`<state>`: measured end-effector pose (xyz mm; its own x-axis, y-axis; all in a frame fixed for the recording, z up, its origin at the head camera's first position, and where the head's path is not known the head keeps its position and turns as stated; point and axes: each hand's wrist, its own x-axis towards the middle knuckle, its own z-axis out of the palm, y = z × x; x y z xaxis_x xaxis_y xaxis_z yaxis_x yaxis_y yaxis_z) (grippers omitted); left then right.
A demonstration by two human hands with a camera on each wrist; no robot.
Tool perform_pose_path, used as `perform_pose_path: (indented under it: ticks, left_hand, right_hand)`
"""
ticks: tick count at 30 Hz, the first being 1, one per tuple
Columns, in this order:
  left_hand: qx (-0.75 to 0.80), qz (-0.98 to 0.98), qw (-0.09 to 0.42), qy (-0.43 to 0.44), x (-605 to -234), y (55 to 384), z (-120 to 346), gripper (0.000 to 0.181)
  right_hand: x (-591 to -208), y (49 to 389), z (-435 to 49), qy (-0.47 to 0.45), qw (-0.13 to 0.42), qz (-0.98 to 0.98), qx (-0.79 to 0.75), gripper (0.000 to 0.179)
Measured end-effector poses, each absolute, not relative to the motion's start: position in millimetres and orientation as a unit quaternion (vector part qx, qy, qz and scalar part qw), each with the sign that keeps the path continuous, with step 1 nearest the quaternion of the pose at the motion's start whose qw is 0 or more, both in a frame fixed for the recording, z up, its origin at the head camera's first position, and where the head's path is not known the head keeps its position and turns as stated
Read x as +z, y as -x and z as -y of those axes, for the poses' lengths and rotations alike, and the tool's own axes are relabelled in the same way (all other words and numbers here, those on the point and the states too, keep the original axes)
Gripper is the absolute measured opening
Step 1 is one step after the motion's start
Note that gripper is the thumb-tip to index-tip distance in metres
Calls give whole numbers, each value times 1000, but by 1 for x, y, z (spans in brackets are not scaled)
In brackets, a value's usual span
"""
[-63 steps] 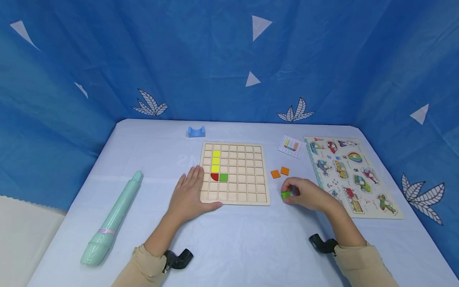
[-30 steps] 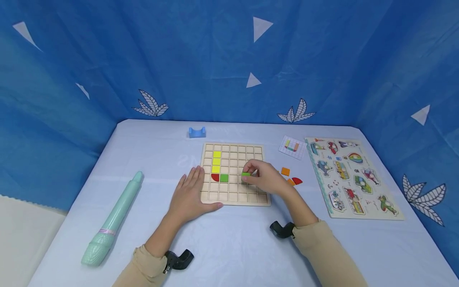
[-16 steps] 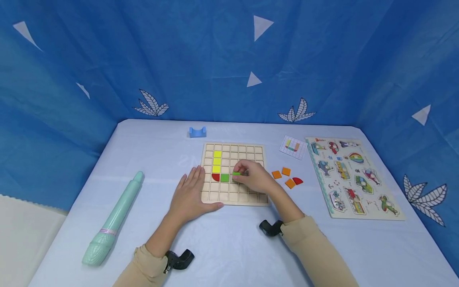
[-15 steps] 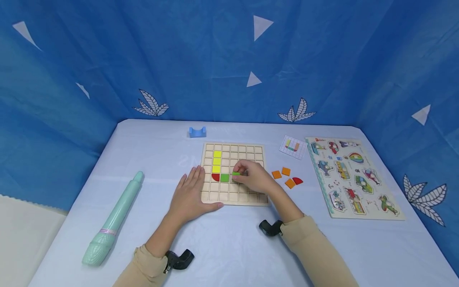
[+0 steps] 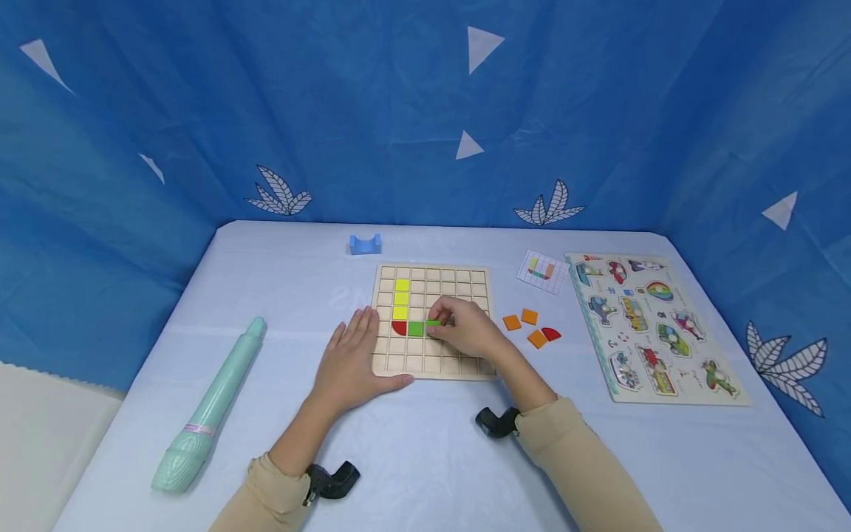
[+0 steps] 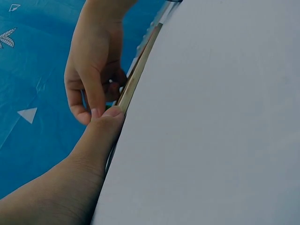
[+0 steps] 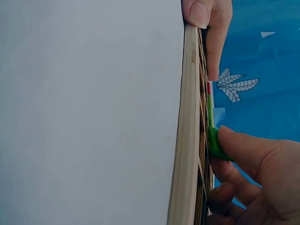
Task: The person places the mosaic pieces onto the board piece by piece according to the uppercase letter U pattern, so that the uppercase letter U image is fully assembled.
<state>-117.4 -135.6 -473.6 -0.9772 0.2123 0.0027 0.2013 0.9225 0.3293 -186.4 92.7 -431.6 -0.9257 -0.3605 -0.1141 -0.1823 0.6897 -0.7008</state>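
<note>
A wooden grid board [image 5: 472, 367] lies mid-table. In one of its columns sit several yellow square tiles [image 5: 401, 298], with a red quarter-round tile [image 5: 399, 328] below them and a green square tile [image 5: 415, 329] to its right. My right hand [image 5: 465, 327] pinches another green tile [image 7: 216, 143] between thumb and fingers, tilted at the cell right of the placed green one. My left hand [image 5: 349, 362] lies flat along the board's left side, its fingers straight and its thumb at the front edge.
Several orange square tiles [image 5: 529, 316] and a red quarter-round tile [image 5: 551, 334] lie right of the board. Behind them is a pattern card [image 5: 541, 271]. A picture puzzle board [image 5: 654, 332] lies far right, a mint microphone-shaped toy [image 5: 211, 406] left, a blue stand [image 5: 365, 244] at the back.
My right hand has carried the green tile from the table right of the board leftward to the cell beside the placed green tile. The left hand has stayed where it was.
</note>
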Motion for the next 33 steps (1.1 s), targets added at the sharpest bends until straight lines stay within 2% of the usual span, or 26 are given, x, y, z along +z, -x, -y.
perform_pose_path:
  ticks: [33]
  left_hand:
    - [164,-981,9,-107,-475,117,134,131]
  right_hand:
    - [-437,188,-94,162,102,-919,-346,9]
